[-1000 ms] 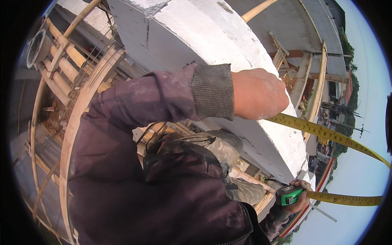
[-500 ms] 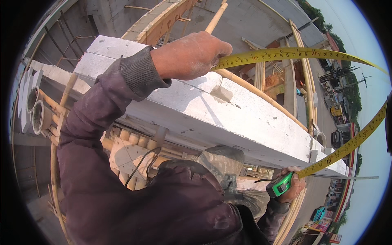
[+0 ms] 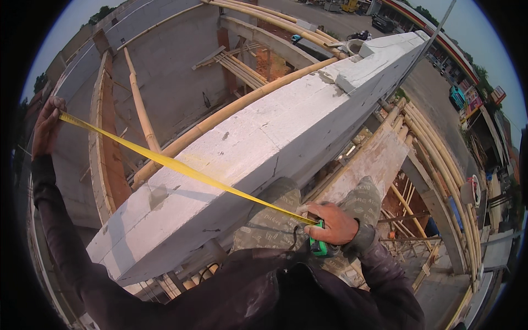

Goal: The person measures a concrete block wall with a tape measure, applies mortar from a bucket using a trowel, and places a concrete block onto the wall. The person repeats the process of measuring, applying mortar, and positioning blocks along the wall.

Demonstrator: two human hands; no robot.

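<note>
We stretch a yellow tape measure (image 3: 181, 168) over the white wall (image 3: 286, 132).
Our right hand (image 3: 333, 223) grips its green case (image 3: 319, 247); left hand (image 3: 47, 126) fingers pinch the tip.

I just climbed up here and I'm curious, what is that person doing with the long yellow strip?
The person has a yellow measuring tape pulled out between both hands. The left hand holds the tape's far end out to the side, while the right hand grips the green tape case near the body. The tape stretches across a white concrete beam, high above bamboo scaffolding poles and a street below.
</note>
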